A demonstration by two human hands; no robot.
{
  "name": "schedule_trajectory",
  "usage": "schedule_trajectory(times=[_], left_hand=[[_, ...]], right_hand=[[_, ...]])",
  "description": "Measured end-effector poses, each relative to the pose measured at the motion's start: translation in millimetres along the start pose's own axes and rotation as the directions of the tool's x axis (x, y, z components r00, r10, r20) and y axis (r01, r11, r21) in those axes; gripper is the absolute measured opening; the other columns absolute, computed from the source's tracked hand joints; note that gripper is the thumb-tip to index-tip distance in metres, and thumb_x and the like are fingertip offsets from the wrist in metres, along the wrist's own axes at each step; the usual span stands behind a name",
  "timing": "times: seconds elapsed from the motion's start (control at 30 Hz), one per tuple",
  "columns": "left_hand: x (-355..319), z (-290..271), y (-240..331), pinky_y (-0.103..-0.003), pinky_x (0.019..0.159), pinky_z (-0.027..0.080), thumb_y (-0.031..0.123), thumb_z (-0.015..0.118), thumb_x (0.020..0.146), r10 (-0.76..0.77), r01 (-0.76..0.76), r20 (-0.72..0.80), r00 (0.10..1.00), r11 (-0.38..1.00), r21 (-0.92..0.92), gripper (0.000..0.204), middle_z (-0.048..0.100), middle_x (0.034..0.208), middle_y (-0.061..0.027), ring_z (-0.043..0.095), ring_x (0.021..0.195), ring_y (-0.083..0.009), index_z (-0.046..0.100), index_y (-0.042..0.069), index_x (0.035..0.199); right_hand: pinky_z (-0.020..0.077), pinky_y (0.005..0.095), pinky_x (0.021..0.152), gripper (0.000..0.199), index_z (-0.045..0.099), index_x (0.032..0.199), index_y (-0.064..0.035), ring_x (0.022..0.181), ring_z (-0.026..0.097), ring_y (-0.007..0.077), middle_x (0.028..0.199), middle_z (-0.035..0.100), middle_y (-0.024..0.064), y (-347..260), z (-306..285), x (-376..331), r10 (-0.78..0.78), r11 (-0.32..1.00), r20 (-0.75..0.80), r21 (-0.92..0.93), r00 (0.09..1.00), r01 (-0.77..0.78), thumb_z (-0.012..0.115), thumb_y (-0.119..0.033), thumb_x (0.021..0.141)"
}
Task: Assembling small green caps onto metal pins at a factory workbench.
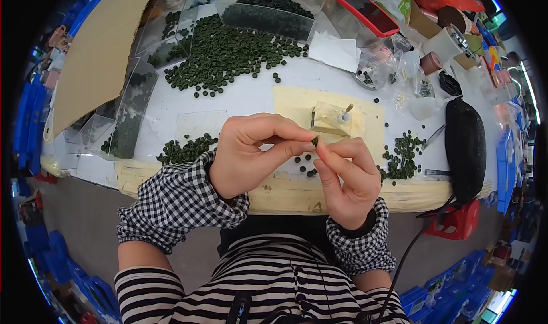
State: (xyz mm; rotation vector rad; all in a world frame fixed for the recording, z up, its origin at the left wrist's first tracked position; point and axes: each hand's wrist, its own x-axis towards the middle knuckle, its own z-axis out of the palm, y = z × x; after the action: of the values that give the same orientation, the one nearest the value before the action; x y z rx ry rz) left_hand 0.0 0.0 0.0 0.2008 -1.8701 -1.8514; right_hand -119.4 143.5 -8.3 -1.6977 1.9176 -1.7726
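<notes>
A small dark green round piece (314, 142) is pinched between the thumb and forefinger of my left hand (251, 150). From the other side, the fingertips of my right hand (351, 181) close in against that same piece, its other fingers curled. Just beyond the hands stands a tape-wrapped block (331, 120) with a short upright pin. Several loose dark pieces lie under and beside my fingers. Similar pieces form a small heap (187, 149) by my left wrist and another heap (402, 156) to the right of my right hand.
A large spread of green pieces (222, 53) covers the far table, beside clear trays (268, 21). Cardboard (100, 56) leans at the left. A red-framed phone (359, 7), white paper (334, 51) and plastic bags sit far right. A black pouch (465, 147) with a cable lies at right.
</notes>
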Motion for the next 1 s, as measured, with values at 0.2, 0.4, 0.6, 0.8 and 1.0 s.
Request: schedule_trajectory(times=[0.2, 0.4, 0.6, 0.8, 1.0], left_hand=[[1.4, 3.6, 3.5, -0.024, 0.079, 0.053, -0.002, 0.065, 0.084, -0.035, 0.033, -0.022, 0.999, 0.996, -0.078, 0.017, 0.068, 0.092, -0.0102, 0.066, 0.086, -0.0134, 0.067, -0.002, 0.101], [1.4, 3.3, 3.1, -0.023, 0.079, 0.053, -0.002, 0.065, 0.084, -0.080, 0.077, -0.023, 0.996, 0.988, -0.133, 0.017, 0.068, 0.093, -0.0102, 0.065, 0.086, -0.0126, 0.067, -0.003, 0.101], [0.2, 3.6, 0.2, -0.024, 0.076, 0.054, -0.004, 0.063, 0.085, -0.106, 0.100, -0.023, 0.994, 0.977, -0.188, 0.015, 0.068, 0.092, -0.0120, 0.065, 0.083, -0.0135, 0.066, -0.005, 0.100], [0.0, 4.4, 0.6, -0.022, 0.075, 0.054, -0.003, 0.064, 0.085, -0.155, 0.145, -0.023, 0.988, 0.957, -0.253, 0.015, 0.068, 0.091, -0.0111, 0.065, 0.081, -0.0123, 0.066, -0.006, 0.099], [-0.1, 4.9, -1.3, -0.022, 0.075, 0.054, -0.003, 0.064, 0.084, -0.102, 0.092, -0.040, 0.994, 0.975, -0.200, 0.016, 0.068, 0.090, -0.0106, 0.065, 0.081, -0.0118, 0.066, -0.005, 0.100]], right_hand=[[0.0445, 0.0256, 0.064, 0.036, 0.069, 0.107, -0.0035, 0.074, 0.055, 0.0173, 0.087, 0.062, 0.0057, 1.7, 1.5, -0.3, 0.009, 1.000, -0.043, 0.018, 0.999, -0.009, 0.070, 0.007, 0.072], [0.0444, 0.0256, 0.065, 0.036, 0.069, 0.107, -0.0037, 0.075, 0.055, 0.0172, 0.087, 0.062, 0.0055, 1.2, 1.3, -0.1, 0.020, 1.000, -0.037, 0.020, 0.999, -0.019, 0.070, 0.007, 0.072], [0.0438, 0.0268, 0.066, 0.037, 0.070, 0.106, -0.0045, 0.074, 0.055, 0.0176, 0.086, 0.062, 0.0046, 0.6, 0.7, 1.8, -0.006, 1.000, -0.007, 0.012, 1.000, 0.006, 0.071, 0.007, 0.071], [0.0432, 0.0283, 0.065, 0.037, 0.070, 0.105, -0.0052, 0.074, 0.055, 0.0185, 0.085, 0.062, 0.0039, 0.7, -1.4, 3.9, -0.035, 0.999, 0.018, -0.031, 0.999, 0.036, 0.071, 0.006, 0.070], [0.0434, 0.0276, 0.065, 0.037, 0.070, 0.105, -0.0050, 0.074, 0.055, 0.0185, 0.086, 0.062, 0.0043, 2.3, -1.3, 3.0, -0.022, 1.000, 0.025, -0.011, 0.999, 0.023, 0.071, 0.006, 0.071]])
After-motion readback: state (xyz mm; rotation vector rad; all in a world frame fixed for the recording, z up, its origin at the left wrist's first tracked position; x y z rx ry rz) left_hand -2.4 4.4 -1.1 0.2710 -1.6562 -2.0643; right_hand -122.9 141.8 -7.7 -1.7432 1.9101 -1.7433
